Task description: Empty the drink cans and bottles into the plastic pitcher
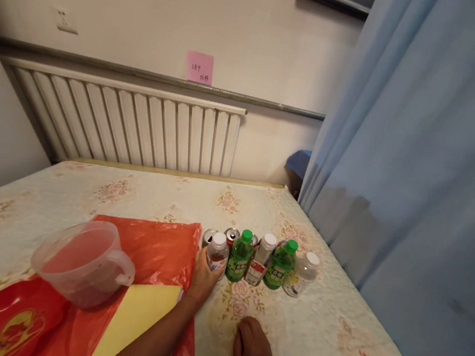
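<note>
My left hand [203,276] is wrapped round a clear bottle with a white cap [218,251], at the left end of a row of bottles. To its right stand a green-capped bottle [239,260], a clear white-capped bottle with a red and white label [256,268], another green-capped bottle [279,269] and a clear white-capped bottle [301,277]. Several cans, one of them red [232,236], stand behind them. My right hand [253,352] rests low over the cloth in front of the row, fingers curled in; whether it holds anything is hidden.
A clear plastic jug [81,265] and a red tray [4,316] sit at the left. Yellow paper [136,316] lies on a red plastic sheet [159,243]. A blue curtain [409,165] hangs along the right side; a radiator [139,124] stands behind.
</note>
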A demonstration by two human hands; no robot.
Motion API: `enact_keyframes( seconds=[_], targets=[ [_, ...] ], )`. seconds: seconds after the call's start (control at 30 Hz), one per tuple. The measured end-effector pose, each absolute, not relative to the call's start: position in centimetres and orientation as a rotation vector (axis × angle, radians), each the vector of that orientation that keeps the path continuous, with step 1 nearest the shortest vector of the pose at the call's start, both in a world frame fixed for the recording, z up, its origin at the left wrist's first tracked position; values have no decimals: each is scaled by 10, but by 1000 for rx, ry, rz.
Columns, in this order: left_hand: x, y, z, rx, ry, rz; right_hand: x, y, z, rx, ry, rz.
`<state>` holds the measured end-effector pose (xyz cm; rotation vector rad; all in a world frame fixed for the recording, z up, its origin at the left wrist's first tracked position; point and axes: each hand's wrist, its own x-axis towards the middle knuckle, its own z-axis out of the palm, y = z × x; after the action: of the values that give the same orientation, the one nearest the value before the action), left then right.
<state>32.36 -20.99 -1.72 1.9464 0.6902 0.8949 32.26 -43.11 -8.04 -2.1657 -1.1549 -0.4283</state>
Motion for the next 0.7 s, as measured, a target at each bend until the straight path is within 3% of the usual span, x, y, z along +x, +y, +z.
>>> enact_keyframes(
  seconds=[0.7],
  targets=[
    [324,-209,-51,2029,830,857,321,-429,-77,-2178,-1142,-479]
  ],
)
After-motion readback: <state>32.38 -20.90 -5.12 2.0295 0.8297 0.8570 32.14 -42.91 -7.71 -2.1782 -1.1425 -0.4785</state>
